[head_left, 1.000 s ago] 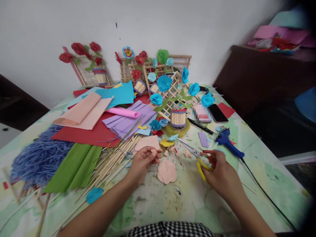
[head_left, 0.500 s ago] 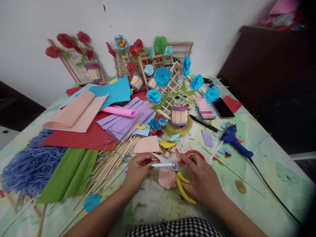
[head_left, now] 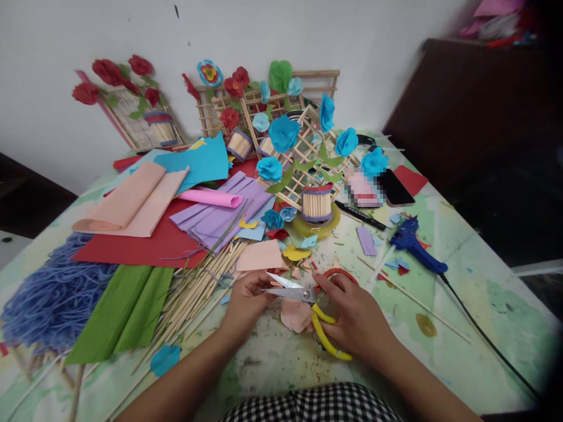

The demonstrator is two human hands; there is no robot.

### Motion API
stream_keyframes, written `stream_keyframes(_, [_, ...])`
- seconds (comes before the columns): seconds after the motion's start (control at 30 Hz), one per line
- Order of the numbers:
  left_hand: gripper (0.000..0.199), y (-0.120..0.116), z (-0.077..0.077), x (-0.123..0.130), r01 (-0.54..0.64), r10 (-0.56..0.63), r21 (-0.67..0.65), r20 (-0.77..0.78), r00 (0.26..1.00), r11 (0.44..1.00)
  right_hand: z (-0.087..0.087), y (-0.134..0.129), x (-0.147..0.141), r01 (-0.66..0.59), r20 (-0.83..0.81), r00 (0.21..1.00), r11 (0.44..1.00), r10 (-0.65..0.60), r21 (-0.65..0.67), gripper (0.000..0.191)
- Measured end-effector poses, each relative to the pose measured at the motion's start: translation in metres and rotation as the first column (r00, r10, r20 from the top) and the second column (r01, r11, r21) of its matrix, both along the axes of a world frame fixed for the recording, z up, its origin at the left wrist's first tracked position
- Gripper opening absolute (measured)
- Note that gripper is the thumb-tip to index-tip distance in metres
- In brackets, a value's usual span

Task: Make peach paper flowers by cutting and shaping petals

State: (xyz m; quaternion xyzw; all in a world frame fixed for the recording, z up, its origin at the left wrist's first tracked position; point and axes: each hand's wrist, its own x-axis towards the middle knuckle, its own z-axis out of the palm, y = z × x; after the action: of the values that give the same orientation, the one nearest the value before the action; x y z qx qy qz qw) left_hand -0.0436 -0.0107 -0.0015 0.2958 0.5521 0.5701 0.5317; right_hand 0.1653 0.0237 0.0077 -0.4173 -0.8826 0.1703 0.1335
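Note:
My right hand (head_left: 354, 308) grips a pair of scissors (head_left: 307, 295) by handles of red and yellow. Their blades point left and stand slightly apart, with the tips at the fingers of my left hand (head_left: 247, 300). That hand is closed in a pinch; what it holds is mostly hidden behind the fingers and blades. Under the scissors lie cut peach paper petals (head_left: 295, 316) on the table. A flat peach paper piece (head_left: 260, 256) and a yellow paper flower shape (head_left: 295, 253) lie just beyond my hands.
A bundle of thin sticks (head_left: 206, 287), green paper (head_left: 125, 310) and blue yarn (head_left: 53, 293) lie left. Right are a blue glue gun (head_left: 416, 246) with a cord and a phone (head_left: 396, 189). Behind stands a stick lattice with blue paper flowers (head_left: 284, 133).
The view has shifted slightly, so the scene sits a little further left. The scissors have tilted a little in my right hand; both hands stay in nearly the same place.

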Motion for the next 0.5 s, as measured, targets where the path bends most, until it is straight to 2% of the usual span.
stream_keyframes(0.27, [0.014,0.0022,0.0055,-0.0002,0.049,-0.048,-0.089,0.015,0.999,0.995,0.0018,0.0064,0.0048,-0.035,0.037,0.999,0.999,0.033,0.038,0.059])
stream_keyframes(0.5, [0.013,0.0023,0.0024,-0.0002,0.038,-0.040,-0.093,-0.013,0.999,0.995,-0.0005,0.0063,0.0069,-0.074,0.031,0.997,0.995,0.072,0.065,0.059])
